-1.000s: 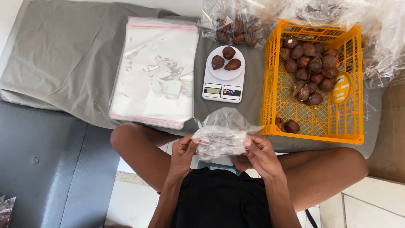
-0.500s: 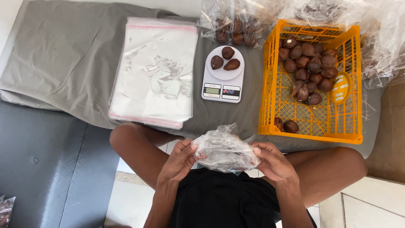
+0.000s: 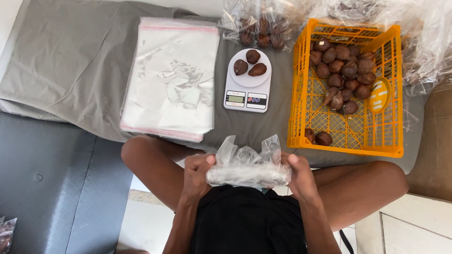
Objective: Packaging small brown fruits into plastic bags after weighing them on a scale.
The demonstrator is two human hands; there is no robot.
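Left hand (image 3: 197, 175) and right hand (image 3: 299, 176) each pinch one end of a crumpled clear plastic bag (image 3: 248, 164), held near the body between the knees. Beyond lie a kitchen scale (image 3: 246, 94) bearing three brown fruits (image 3: 250, 63), a stack of clear bags (image 3: 172, 77) at left, and an orange crate (image 3: 391, 94) at right.

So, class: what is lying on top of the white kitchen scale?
Three brown scaly fruits sit on the kitchen scale's round white platform. Where they touch the platform is hidden beneath them.
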